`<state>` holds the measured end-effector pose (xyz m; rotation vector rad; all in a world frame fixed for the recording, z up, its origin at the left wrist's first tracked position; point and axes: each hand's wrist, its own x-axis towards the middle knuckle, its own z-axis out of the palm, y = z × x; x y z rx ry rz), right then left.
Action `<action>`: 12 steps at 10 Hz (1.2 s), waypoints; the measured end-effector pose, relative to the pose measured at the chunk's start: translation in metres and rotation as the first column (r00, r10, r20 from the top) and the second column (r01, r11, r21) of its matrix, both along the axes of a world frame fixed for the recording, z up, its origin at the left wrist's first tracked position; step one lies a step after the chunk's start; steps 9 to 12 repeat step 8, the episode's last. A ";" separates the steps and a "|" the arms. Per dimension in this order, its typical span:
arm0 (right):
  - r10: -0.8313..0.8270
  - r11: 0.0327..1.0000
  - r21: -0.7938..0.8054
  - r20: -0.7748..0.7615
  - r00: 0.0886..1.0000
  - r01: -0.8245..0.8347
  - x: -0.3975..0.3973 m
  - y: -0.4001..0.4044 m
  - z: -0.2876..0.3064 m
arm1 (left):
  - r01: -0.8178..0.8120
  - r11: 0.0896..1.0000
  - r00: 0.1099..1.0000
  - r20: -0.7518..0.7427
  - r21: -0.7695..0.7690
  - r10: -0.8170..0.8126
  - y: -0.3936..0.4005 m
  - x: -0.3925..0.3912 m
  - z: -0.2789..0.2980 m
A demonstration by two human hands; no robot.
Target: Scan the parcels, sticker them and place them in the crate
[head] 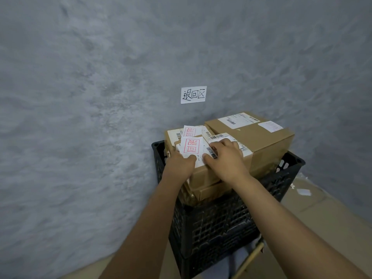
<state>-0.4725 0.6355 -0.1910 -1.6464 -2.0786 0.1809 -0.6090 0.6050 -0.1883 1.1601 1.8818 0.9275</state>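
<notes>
Top cardboard parcel [203, 170] sits on the stack in the black plastic crate [221, 222], against the grey wall under a handwritten paper sign [193, 95]; left hand [179, 165] lies at its left edge and right hand [225, 158] flat on its lid, fingers fairly straight and pressing, pinching nothing visible. Judged stiff-walled and light: a rigid small carton, best held by two opposite side faces, since the piled boxes could slide. Appearance: brown board, white barcode label, white sticker [191, 148] with red stamped characters on the lid; a larger labelled box [253, 135] lies behind.
</notes>
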 end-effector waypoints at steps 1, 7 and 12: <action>0.012 1.000 0.020 -0.011 1.000 -0.012 0.002 0.003 -0.004 | 0.003 0.999 1.000 -0.030 -0.043 -0.004 0.003 -0.001 -0.001; 0.024 0.996 0.087 0.014 1.000 -0.025 0.033 -0.054 -0.007 | 0.431 0.825 0.803 -0.572 0.365 -0.167 -0.037 0.004 0.018; -0.076 0.994 0.089 0.071 0.995 0.070 0.050 -0.079 -0.008 | 0.623 0.723 0.667 -0.686 0.298 -0.292 -0.049 0.018 0.019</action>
